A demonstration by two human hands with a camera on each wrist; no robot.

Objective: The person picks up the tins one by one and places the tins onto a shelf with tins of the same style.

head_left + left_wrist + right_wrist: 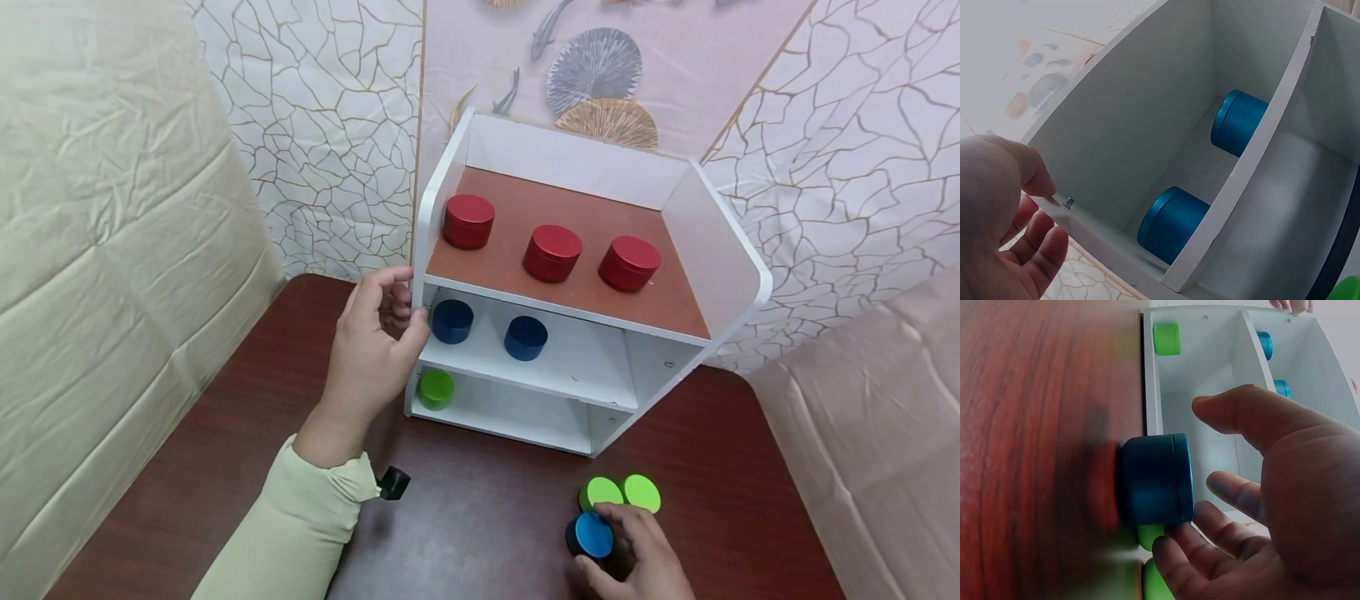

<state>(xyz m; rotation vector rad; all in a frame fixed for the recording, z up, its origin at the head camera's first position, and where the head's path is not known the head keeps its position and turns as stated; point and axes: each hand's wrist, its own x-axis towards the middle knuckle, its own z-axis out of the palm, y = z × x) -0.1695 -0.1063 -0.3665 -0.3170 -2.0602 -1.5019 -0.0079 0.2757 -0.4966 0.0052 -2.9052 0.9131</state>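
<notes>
My left hand [375, 342] holds the left side panel of a white shelf unit [611, 321], its thumb at the front edge and fingers at the outer side. On the table, a round blue tin [594, 535] stands upright near my right hand [641, 558]. In the right wrist view the fingers [1194, 547] reach the lid side of this tin, while the thumb is apart from it. Two green tins [601, 493] [641, 493] stand just behind it. Two blue tins [453, 322] [526, 337] sit on the middle shelf, and a green tin [436, 389] on the bottom one.
Three red tins [468, 222] [552, 253] [629, 263] stand on the brown top board of the unit. The dark wooden table [465, 517] carries everything. Patterned cloth [322, 125] hangs behind, and beige cloth [112, 208] hangs along the sides.
</notes>
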